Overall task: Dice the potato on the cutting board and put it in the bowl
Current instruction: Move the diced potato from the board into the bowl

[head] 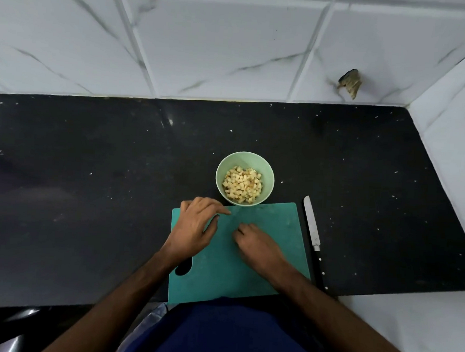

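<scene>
Head view: both hands on the green cutting board [261, 271] at the surface's near edge. Left hand [193, 225] rests flat, fingers relaxed, holding nothing. Right hand [252, 242] has fingers curled down on the board; can't tell if it's pinching scraps. Knife [313, 230] lies just beside the board's right edge. Diced potato [242, 184] fills the bowl [269, 172] touching the board's far edge. Likely the final cleanup step; next, drop any last bits in the bowl.
</scene>
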The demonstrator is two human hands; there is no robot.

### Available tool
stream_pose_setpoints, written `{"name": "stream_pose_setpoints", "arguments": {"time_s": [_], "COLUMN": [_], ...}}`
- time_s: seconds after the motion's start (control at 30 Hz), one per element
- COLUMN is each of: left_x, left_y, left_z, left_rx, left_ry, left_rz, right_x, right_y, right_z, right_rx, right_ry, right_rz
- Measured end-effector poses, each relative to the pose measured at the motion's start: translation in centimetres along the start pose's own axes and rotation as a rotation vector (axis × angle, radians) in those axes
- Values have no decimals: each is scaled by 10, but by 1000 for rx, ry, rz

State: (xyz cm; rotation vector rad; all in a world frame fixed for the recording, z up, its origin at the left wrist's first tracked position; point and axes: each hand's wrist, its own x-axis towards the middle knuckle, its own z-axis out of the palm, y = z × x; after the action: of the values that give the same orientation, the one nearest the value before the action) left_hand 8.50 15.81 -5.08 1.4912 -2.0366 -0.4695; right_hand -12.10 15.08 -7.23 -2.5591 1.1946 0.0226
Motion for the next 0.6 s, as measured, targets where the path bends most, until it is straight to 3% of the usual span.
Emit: {"name": "stream_pose_setpoints", "arguments": {"time_s": [0.1, 0.2, 0.33, 0.4, 0.6], "left_x": [-2, -3, -5, -5, 21], "left_y": [0, -1, -1, -2, -12], "left_z": [1, 3, 5, 3, -3], "left_rx": [-10, -26, -27, -18, 44], "left_ry": [-13, -25, -47, -48, -119], "left_rz": [-20, -43, -54, -62, -108], "right_x": [2, 5, -1, -2, 36], "right_y": [1, 10, 22, 24, 28], "right_z": [1, -5, -23, -46, -126], "right_rx": [-13, 105, 628, 812, 855], "right_ry": [50, 42, 77, 161, 493], "right_rz": [-35, 62, 403, 481, 329]}}
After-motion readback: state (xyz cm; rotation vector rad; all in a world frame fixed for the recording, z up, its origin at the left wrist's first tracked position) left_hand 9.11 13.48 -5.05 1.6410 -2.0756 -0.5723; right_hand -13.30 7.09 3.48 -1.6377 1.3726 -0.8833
